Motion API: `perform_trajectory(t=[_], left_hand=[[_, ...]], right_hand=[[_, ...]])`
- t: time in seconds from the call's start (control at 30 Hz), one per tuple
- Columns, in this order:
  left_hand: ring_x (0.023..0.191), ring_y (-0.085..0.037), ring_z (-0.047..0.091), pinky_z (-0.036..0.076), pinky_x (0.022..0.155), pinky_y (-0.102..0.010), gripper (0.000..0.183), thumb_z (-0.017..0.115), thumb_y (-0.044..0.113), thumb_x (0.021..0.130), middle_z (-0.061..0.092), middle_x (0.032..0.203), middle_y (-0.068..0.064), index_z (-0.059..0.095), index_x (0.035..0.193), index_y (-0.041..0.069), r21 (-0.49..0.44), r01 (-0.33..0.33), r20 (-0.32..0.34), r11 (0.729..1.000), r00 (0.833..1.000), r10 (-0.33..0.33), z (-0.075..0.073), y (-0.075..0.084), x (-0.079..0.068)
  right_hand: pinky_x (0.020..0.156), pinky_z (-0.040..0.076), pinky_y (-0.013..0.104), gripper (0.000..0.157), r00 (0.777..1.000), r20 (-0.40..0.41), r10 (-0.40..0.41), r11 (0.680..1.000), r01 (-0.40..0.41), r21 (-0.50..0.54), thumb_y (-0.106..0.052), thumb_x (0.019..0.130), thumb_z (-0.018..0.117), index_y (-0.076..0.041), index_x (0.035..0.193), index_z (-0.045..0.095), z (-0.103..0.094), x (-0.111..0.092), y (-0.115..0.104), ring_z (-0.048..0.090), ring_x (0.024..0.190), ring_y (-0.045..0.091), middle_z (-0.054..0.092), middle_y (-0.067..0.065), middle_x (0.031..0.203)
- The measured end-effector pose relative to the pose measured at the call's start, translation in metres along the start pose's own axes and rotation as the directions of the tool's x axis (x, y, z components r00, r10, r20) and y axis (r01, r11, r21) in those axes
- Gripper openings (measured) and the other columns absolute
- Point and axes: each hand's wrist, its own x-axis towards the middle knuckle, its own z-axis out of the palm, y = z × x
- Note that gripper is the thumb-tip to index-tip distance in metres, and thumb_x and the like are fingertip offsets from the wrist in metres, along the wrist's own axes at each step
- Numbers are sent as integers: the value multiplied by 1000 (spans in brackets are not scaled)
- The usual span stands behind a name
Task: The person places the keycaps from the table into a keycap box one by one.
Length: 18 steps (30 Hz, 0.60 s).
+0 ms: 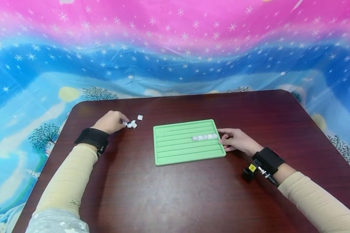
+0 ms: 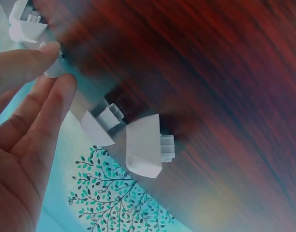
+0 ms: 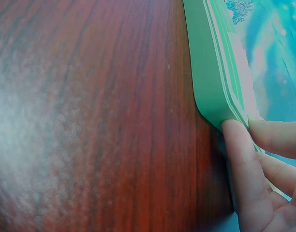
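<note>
Showing glossy, dark wood grain on the counter [image 1: 175, 197], and throwing back a hazy shine. Looking like smooth, matt plastic on the green tray [image 1: 189, 155]. Appearing as smooth, hard plastic on the white keycaps [image 2: 143, 147]. Rippling as thin, printed cloth in the backdrop [image 1: 163, 32]. Wrinkling as matt cloth in the cream sleeves [image 1: 67, 178]; looking like dull fabric on the black wrist straps [image 1: 91, 137].

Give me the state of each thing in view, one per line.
Green tray: lying on the table, partly filled
Keycap row: five, side by side on the tray
Left hand: pinching a white keycap
Right hand: holding the tray's right edge
Loose keycaps: clustered on the table, one apart
</note>
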Motion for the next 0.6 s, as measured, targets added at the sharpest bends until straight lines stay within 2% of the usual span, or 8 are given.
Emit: perform_trajectory(t=[0.13,0.33,0.6], left_hand=[[107,-35,64,51,91,-52,22,68,0,94,71,115,-23,76,114,-4,24,-6,-6,1000,1000,6,1,0,0],[100,-35,65,52,87,-53,22,73,4,93,72,110,-22,75,113,-4,33,-1,-5,999,1000,1,0,0,-3],[113,-40,62,49,95,-56,25,67,-1,94,69,119,-26,73,117,-6,27,-2,6,1000,1000,2,1,1,-3]], right_hand=[[75,59,31,69,1000,-2,1,1000,-1,-2,-5,100,66,4,159,29,1,0,0,66,84,18,55,18,104],[75,60,31,70,1000,-4,1,1000,-1,0,-5,100,66,3,159,29,0,-1,-1,67,85,19,55,18,105],[75,60,31,70,1000,-3,-4,1000,4,-5,-3,100,66,4,159,29,1,0,-1,65,84,20,55,18,105]])
